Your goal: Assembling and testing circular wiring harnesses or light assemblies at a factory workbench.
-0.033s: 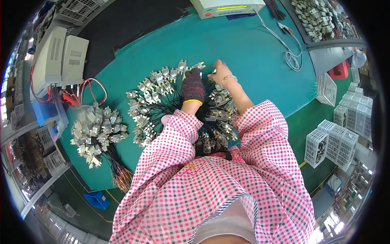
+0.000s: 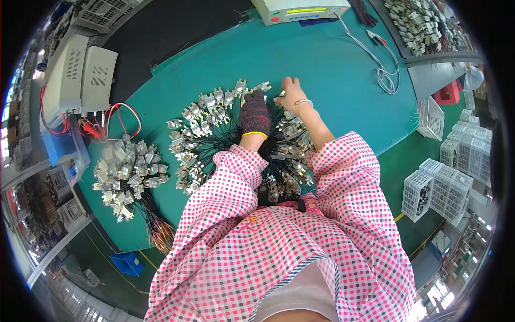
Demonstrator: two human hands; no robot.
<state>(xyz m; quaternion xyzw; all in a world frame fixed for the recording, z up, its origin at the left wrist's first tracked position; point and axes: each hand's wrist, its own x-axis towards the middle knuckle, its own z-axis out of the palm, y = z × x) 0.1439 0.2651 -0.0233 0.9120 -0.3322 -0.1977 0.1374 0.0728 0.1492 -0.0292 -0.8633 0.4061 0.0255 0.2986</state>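
Small clear-and-silver parts on black wires [image 2: 201,129] lie fanned in a ring on the green table mat [image 2: 204,67], their wires gathered toward the middle. At the far side of this ring is my left hand [image 2: 254,114], in a dark knitted glove with a yellow cuff. Its fingers are curled down at one wired part [image 2: 261,87]; their tips are hard to see. Just right of it, my bare right hand [image 2: 291,96] has its thumb and forefinger bent toward each other at the ring's edge. Whatever lies between them is too small to name.
A second bundle of wired parts [image 2: 129,166] lies at the left, bare wire ends toward me. Beige power boxes [image 2: 96,78] with red and white leads stand beyond. A tester [image 2: 300,11] stands at the back, its cable [image 2: 383,70] trailing right. White crates [image 2: 445,188] stand on the floor.
The fingers of my right hand have shifted very slightly. My left hand and the wired parts look the same.
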